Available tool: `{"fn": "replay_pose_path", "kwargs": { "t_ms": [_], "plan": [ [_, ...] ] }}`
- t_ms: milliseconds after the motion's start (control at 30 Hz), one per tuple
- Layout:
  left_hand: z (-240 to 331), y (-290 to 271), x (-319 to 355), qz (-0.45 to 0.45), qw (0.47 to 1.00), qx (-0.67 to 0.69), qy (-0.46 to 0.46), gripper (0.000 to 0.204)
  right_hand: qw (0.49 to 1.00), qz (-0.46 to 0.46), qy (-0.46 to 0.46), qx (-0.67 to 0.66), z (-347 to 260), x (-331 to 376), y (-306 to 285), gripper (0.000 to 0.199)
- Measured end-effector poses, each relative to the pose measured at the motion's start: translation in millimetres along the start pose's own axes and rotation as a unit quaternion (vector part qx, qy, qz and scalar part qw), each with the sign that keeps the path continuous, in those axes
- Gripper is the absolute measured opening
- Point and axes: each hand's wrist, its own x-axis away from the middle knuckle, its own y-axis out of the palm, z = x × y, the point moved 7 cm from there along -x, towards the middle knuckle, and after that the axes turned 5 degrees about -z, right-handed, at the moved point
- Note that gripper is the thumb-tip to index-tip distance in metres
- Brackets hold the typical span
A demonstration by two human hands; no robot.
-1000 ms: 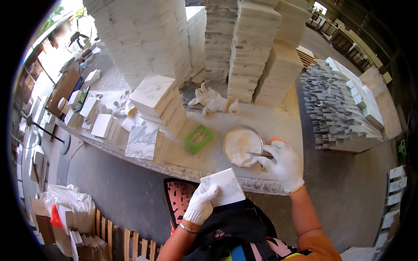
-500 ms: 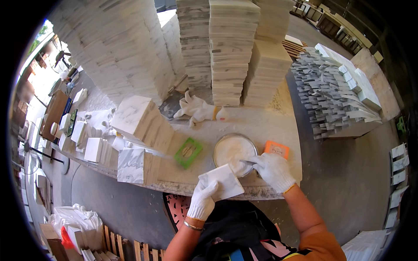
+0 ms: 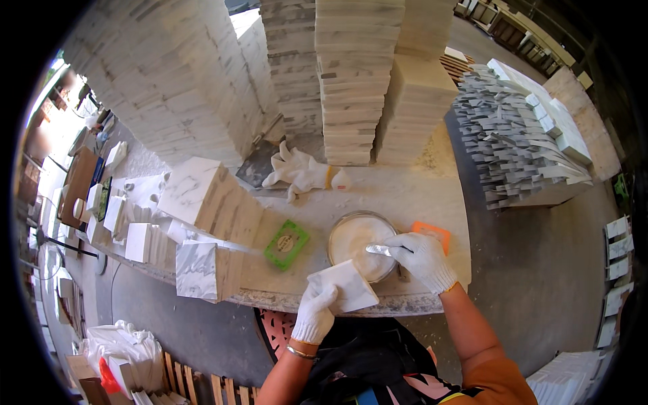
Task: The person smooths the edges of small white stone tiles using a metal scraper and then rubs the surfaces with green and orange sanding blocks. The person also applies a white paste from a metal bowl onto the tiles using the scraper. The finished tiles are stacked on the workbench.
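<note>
My left hand [image 3: 316,312], in a white knit glove, grips a square white marble tile [image 3: 345,286] tilted over the table's near edge. The thumb lies across the tile's face. Just right of it stands a round bowl [image 3: 335,229] of whitish paste or powder. My right hand [image 3: 425,260], also gloved, is closed on a small spatula [image 3: 379,250] whose flat, white-coated blade hangs over the bowl. Its handle is hidden in the fingers. An orange block [image 3: 433,233] lies just behind the right hand, partly covered by it. A green block [image 3: 287,244] lies left of the bowl.
Tall stacks of marble tiles [image 3: 358,81] rise along the table's far side. A spare white glove [image 3: 297,172] lies before them. Tile blocks [image 3: 202,196] stand at the left of the table [image 3: 405,196]. Right of it is a pile of grey strips [image 3: 503,135].
My right hand has lifted the spatula from the paste; its blade now shows coated white. The left hand still holds the tile in nearly the same place. The view has shifted slightly.
</note>
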Motion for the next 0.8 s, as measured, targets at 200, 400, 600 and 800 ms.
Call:
{"fn": "replay_pose_path", "kwargs": {
  "t_ms": [200, 400, 600, 800],
  "plan": [
    [0.4, 0.0, -0.3, -0.005, 1.000, -0.004, 0.000, 0.050, 0.976, -0.047, 0.127, -0.171, 17.3, 2.5, 10.5, 0.022],
    [2.0, 3.7, -0.3, -0.007, 1.000, 0.004, -0.002, 0.052, 0.950, -0.028, 0.146, -0.273, 5.0, 11.1, 3.0, 0.025],
    [3.6, 6.4, -0.1, -0.009, 1.000, 0.000, 0.006, 0.052, 0.954, 0.006, 0.114, -0.276, -13.7, 22.4, 2.0, 0.025],
    [-2.7, 3.5, -2.2, -0.017, 1.000, 0.016, -0.003, 0.054, 0.966, 0.022, 0.079, -0.244, -20.4, 27.7, 3.0, 0.023]
  ]
}}
